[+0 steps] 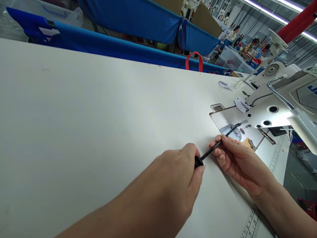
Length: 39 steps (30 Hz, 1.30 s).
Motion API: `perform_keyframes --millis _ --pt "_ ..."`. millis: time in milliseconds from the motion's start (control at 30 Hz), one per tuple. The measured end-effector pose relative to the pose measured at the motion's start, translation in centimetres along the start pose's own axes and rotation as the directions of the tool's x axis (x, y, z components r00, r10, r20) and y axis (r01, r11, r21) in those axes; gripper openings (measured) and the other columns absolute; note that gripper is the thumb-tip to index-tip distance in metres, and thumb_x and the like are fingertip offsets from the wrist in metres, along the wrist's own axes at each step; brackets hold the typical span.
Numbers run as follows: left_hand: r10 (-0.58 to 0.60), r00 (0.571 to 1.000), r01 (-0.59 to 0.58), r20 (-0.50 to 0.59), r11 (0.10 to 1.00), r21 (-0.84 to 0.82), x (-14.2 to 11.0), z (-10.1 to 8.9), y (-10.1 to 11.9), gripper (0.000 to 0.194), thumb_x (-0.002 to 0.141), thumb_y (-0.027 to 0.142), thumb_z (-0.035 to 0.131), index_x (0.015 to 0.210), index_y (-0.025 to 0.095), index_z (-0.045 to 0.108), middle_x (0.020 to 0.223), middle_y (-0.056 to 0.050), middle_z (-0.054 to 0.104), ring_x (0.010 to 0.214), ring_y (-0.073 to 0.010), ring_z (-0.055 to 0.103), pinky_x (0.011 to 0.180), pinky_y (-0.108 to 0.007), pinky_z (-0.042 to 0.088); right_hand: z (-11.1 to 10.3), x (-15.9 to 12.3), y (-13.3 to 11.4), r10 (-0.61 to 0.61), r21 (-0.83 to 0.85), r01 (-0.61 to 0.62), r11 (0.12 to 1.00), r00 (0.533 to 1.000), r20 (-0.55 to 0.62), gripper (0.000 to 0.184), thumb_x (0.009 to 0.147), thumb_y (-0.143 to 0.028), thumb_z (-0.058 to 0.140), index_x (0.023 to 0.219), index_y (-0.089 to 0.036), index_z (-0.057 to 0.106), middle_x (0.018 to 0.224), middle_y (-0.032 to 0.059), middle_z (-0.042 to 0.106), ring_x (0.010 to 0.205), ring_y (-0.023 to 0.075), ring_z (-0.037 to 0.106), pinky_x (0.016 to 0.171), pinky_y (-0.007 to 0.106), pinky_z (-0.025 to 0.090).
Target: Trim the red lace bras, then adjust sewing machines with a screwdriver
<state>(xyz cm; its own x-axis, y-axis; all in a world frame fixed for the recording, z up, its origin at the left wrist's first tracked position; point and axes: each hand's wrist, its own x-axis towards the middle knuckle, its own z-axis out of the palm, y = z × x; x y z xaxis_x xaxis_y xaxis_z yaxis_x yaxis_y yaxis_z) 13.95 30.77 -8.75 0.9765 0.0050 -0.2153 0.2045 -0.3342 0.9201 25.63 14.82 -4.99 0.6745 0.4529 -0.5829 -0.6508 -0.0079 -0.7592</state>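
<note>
Two hands on slim black screwdriver (pixel 213 148): left hand (pixel 178 178) closed round its handle, right hand (pixel 237 158) pinching stiff shaft, tip at white sewing machine (pixel 279 105) plate, above white counter (pixel 99 132). Light, rigid; handle grips best.

White table (pixel 86 115); blue fabric (pixel 128 46) stretched along its far edge, a red strap loop (pixel 194 59) standing up behind; paper scraps (pixel 225 85) near the sewing machine (pixel 279 99); printed ruler (pixel 252 224) at the table's near edge
</note>
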Motion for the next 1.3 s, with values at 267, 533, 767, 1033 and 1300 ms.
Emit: perform_keyframes --millis 267,533,767,1033,1300 --pt "-0.062 0.996 0.068 0.068 0.994 -0.083 0.1 -0.7 0.6 0.023 0.089 0.044 0.044 0.095 0.025 0.056 0.062 0.005 0.051 0.053 -0.012 0.041 0.05 -0.025 0.031 0.6 0.1 -1.0 0.158 0.132 -0.144 0.981 0.983 -0.098 0.032 0.101 -0.007 0.04 0.078 -0.007 0.063 0.08 0.0154 0.073 0.057 0.0108 0.069 0.057 0.015 0.059" --pt "-0.161 0.984 0.171 -0.072 0.972 0.161 0.7 -0.5 1.6 0.037 0.084 0.057 0.052 0.077 0.02 0.052 0.065 0.005 0.047 0.062 -0.0122 0.039 0.057 -0.026 0.03 -0.8 0.2 -1.7 0.169 0.042 -0.169 0.985 0.986 0.003 0.017 0.101 -0.019 0.05 0.087 -0.012 0.055 0.077 0.0142 0.073 0.064 0.0173 0.072 0.056 0.023 0.059" --pt "-0.208 0.974 0.226 -0.087 0.891 0.393 1.1 0.0 2.2 0.049 0.088 0.064 0.039 0.067 0.02 0.045 0.061 0.005 0.041 0.058 -0.0116 0.035 0.055 -0.026 0.026 -2.5 1.5 -1.2 0.202 0.173 -0.234 0.957 0.961 0.188 0.023 0.098 -0.026 0.054 0.079 -0.014 0.058 0.084 0.016 0.074 0.071 0.0196 0.073 0.069 0.028 0.058" --pt "-0.28 0.95 0.303 -0.137 0.731 0.611 0.6 1.2 4.2 0.045 0.094 0.057 0.03 0.079 0.021 0.052 0.074 -0.003 0.061 0.065 -0.0171 0.051 0.061 -0.028 0.034 -2.4 1.1 -2.4 0.207 0.24 -0.26 0.936 0.953 0.222 0.037 0.102 -0.016 0.036 0.07 -0.018 0.055 0.072 0.0075 0.07 0.073 0.0151 0.071 0.076 0.027 0.058" --pt "-0.405 0.893 0.411 -0.195 0.559 0.72 0.9 2.9 5.9 0.033 0.098 0.045 0.027 0.086 0.021 0.047 0.081 -0.007 0.067 0.072 -0.0231 0.061 0.063 -0.031 0.038 -2.5 1.0 -2.2 0.237 0.27 -0.284 0.92 0.952 0.192 0.036 0.103 -0.017 0.033 0.07 -0.02 0.049 0.067 0.0058 0.067 0.072 0.0154 0.07 0.074 0.027 0.056"
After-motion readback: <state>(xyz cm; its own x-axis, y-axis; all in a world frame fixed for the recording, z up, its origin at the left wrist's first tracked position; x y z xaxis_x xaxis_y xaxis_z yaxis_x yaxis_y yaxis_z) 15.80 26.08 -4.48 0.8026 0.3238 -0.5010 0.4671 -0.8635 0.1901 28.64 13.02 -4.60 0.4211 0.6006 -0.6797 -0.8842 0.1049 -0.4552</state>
